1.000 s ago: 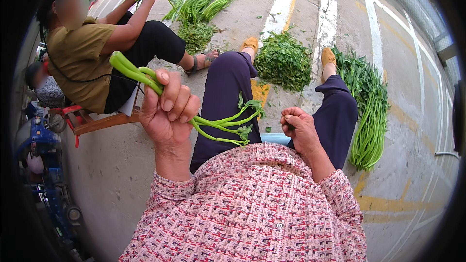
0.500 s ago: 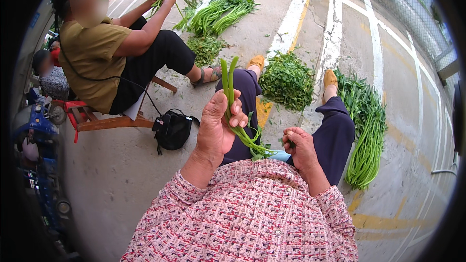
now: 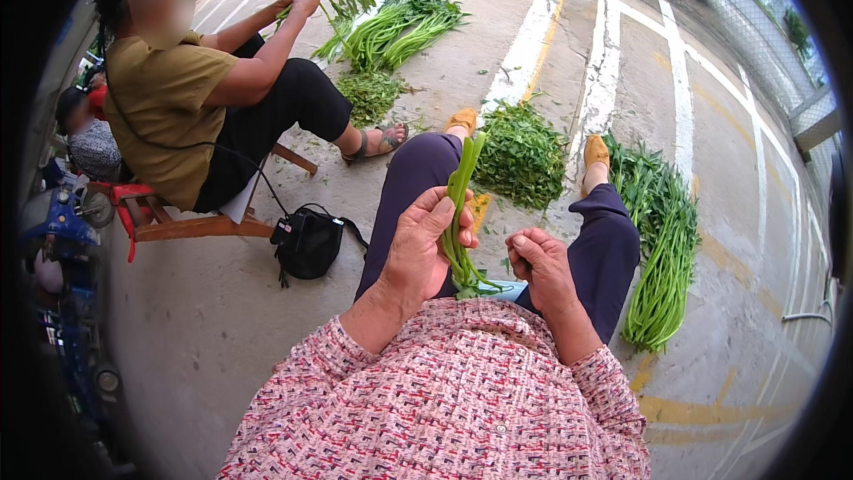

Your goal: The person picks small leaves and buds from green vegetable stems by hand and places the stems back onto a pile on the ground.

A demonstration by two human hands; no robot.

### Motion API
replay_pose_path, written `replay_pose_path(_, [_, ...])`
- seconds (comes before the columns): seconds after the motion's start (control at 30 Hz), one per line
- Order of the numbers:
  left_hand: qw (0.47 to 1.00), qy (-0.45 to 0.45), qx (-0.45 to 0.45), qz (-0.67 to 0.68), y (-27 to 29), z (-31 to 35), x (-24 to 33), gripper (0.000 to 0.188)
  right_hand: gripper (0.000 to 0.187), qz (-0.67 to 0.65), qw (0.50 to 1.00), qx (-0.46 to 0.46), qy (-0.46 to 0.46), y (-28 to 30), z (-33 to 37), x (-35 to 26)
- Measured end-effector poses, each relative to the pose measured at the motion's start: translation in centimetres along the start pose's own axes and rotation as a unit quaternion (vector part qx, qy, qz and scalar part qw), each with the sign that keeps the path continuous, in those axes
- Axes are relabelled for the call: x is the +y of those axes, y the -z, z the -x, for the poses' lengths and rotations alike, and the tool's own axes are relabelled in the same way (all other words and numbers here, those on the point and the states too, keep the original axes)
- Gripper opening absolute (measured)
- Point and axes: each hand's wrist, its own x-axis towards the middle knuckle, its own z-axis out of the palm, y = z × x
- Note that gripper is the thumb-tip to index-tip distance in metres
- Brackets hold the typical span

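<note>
My left hand [image 3: 421, 247] is wrapped round a small bunch of green leafy-vegetable stems [image 3: 461, 180], held upright above my lap. The thick pale-green ends stick up past my thumb, and thinner stems with a few leaves hang below the palm. To the right, apart from the bunch, my right hand [image 3: 544, 272] is closed with thumb and forefinger pressed together. Whatever lies inside those fingers, if anything, is hidden. A tiny green leaf bit shows just left of the right fingertips. Between my feet sits a heap of plucked leaves [image 3: 522, 156].
Long-stemmed greens [image 3: 659, 284] lie beside my right leg. At the left, a co-worker [image 3: 169, 98] on a wooden stool [image 3: 204, 229] handles greens near another pile [image 3: 400, 31] and a leaf heap [image 3: 369, 96]. A black bag [image 3: 308, 242] rests on the concrete.
My left hand has shifted right with the stems, closer to my right hand. The dark leaf bit at my right fingertips no longer shows there. My view has moved slightly.
</note>
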Motion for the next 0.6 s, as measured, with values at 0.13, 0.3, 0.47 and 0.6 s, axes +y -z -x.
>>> replay_pose_path(0.13, [0.999, 0.029, -0.015, -0.012, -0.8, 0.3, -0.7, 0.024, 0.021, 0.052, 0.994, -0.05, 0.078, -2.8, -0.1, -3.0])
replay_pose_path(0.3, [0.998, 0.058, -0.023, -0.025, -1.2, 0.8, -1.5, 0.022, 0.023, 0.074, 0.985, -0.055, 0.149, -4.7, -0.4, -5.3])
replay_pose_path(0.47, [0.996, 0.069, -0.023, -0.055, -1.3, 0.8, -1.9, 0.021, 0.021, 0.096, 0.977, -0.079, 0.172, -5.3, 0.1, -6.2])
replay_pose_path(0.6, [0.993, 0.082, -0.021, -0.078, -1.8, 1.1, -1.8, 0.023, 0.021, 0.111, 0.976, -0.086, 0.169, -5.1, 0.0, -6.5])
